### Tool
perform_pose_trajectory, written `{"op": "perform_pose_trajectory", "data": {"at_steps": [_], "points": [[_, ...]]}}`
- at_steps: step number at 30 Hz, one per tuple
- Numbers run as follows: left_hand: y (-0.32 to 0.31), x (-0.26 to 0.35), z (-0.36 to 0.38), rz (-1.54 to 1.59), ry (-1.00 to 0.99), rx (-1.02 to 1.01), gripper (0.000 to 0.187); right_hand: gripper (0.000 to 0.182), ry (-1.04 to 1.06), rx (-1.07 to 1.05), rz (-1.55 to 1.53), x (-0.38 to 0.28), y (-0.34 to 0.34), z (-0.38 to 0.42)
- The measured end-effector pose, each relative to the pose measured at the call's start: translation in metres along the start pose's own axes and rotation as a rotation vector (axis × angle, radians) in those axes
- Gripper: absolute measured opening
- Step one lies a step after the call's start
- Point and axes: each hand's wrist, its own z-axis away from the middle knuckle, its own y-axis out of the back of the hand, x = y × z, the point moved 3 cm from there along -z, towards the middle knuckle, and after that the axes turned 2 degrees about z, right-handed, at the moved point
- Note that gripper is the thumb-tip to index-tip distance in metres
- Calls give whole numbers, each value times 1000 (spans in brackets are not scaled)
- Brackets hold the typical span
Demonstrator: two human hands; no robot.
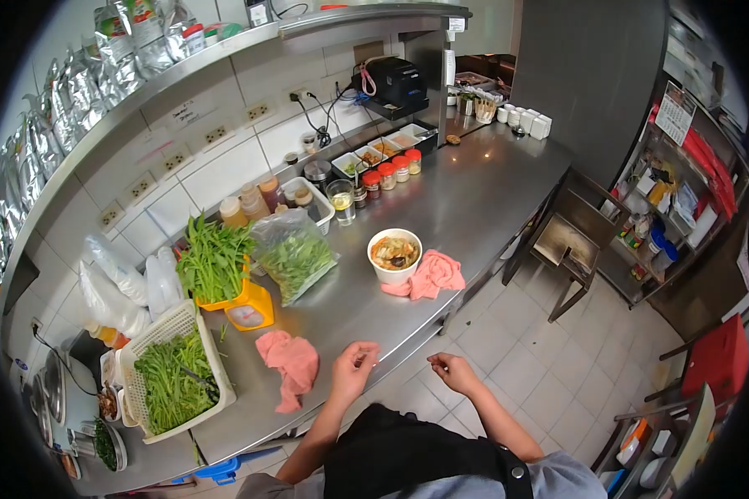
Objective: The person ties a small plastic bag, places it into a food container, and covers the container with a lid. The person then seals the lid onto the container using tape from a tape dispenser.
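Observation:
My left hand (355, 368) hovers at the front edge of the steel counter (341, 299), its fingers loosely bent and apart, with nothing visible in it. To its left lies a crumpled pink cloth (288, 366). My right hand (455, 373) hangs over the floor in front of the counter, fingers curled in and seemingly bare. Beyond both hands stands a white paper bowl (394, 270) filled with food in mixed orange and brown pieces. A second pink cloth (435, 274) lies against the bowl's right side. Neither hand touches the bowl or the cloths.
A basket (216, 399) of cut greens, a yellow scale (254, 309) bearing leafy stems and a plastic bag of leaves (295, 258) occupy the left. Red-lidded jars (387, 175) and a glass (341, 206) line the back. A metal chair (570, 237) stands right.

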Motion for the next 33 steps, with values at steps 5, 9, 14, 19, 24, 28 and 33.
{"op": "perform_pose_trajectory", "data": {"at_steps": [5,9,14,19,24,28,33], "points": [[-10,-7,-46,-96,-32,17,19,20,-47,71,-75,23,33,-26],[-2,-36,-98,-282,-45,105,30,21,-28,230,-82,29,70,-74],[-10,-60,-160,30,112,247,38,27,0,417,64,29,117,-151],[-33,-51,-193,111,114,281,40,33,-9,164,344,36,130,-204],[-32,-62,-209,110,145,343,39,22,-131,71,10,58,150,-235],[-38,-40,-217,-39,153,425,34,2,-82,93,-596,60,211,-290],[-56,-30,-214,-31,210,520,31,2,110,68,-501,4,231,-360]]}}
